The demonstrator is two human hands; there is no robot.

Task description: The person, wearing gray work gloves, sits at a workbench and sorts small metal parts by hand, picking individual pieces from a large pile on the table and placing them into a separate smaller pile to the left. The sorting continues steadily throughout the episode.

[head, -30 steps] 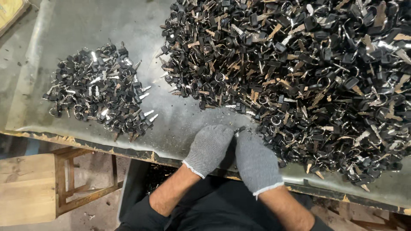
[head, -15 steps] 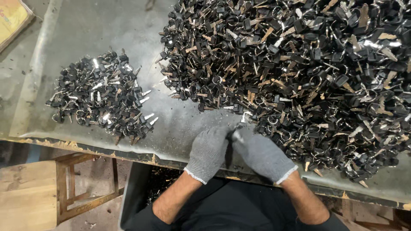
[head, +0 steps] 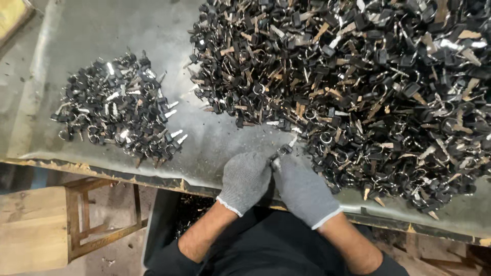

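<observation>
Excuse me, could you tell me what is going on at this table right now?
A person in grey knit gloves holds a small black-headed metal key on a ring between the left hand and right hand at the near edge of the grey metal table. A huge heap of such keys lies right, a smaller pile left.

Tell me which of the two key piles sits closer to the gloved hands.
The large pile on the right: its lower edge reaches the right hand and left hand. The small pile lies apart, off to the left across bare table.
</observation>
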